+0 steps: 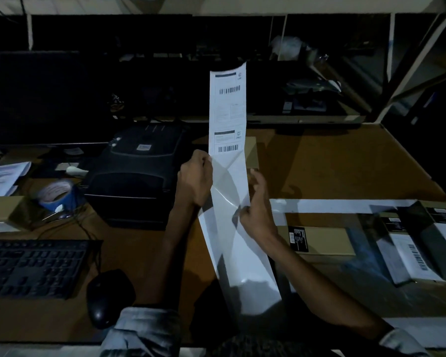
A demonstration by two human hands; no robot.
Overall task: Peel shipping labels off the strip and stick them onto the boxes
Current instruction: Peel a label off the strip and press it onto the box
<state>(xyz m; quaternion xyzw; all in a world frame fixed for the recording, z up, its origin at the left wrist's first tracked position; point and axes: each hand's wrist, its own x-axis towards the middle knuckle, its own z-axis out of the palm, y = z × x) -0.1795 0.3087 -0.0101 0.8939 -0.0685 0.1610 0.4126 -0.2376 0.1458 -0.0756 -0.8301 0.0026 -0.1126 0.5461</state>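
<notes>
Held upright above the brown desk (332,161): a long white label strip (228,119), two printed shipping labels with barcodes on its upper part, bare glossy backing below running down toward the lap. Left hand (195,180) curled on the strip's left edge, thumb and fingers pinching it just under the lower label. Right hand (258,215) at the strip's right edge, lower down, thumb and forefinger pinching a lifted corner of the backing, remaining fingers spread loose. To the right on the desk, flat cardboard boxes (322,240) laid side by side, closed, contents hidden; one with a small black sticker, another farther right (412,256) already bearing a white barcode label. Left of the hands, a black label printer (137,173), lid shut. Beside it a roll of blue tape (56,195), papers (4,177) behind. Nearer the body, a black keyboard (34,267) and a black mouse (108,296). Dim shelving behind, details too dark to tell.
</notes>
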